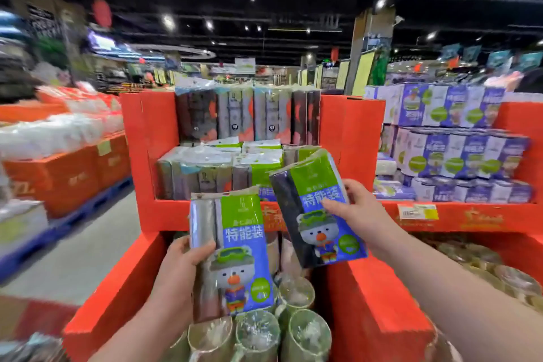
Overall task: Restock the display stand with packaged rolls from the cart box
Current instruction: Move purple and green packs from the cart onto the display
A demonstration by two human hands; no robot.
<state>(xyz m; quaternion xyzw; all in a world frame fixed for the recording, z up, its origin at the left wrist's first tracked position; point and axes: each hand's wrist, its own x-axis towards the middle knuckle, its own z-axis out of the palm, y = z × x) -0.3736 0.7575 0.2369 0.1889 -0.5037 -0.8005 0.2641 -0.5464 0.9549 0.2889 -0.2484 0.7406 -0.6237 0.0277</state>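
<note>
My left hand [180, 266] grips an upright pack of rolls [235, 253] with a blue-green label and a cartoon bear, held over the lower bin of the red display stand [147, 141]. My right hand [349, 209] holds a second, tilted pack [311, 206] of the same kind, higher and nearer the middle shelf. That shelf carries matching packs [217, 167] lying in rows. The top shelf holds tall dark and grey packs [246, 114]. The cart box is not in view.
The lower bin [258, 332] holds upright wrapped rolls seen end-on. A neighbouring red stand [455, 141] on the right is stacked with purple-white packs. On the left, orange boxes [64, 173] sit on blue pallets beside a grey aisle floor [88, 250].
</note>
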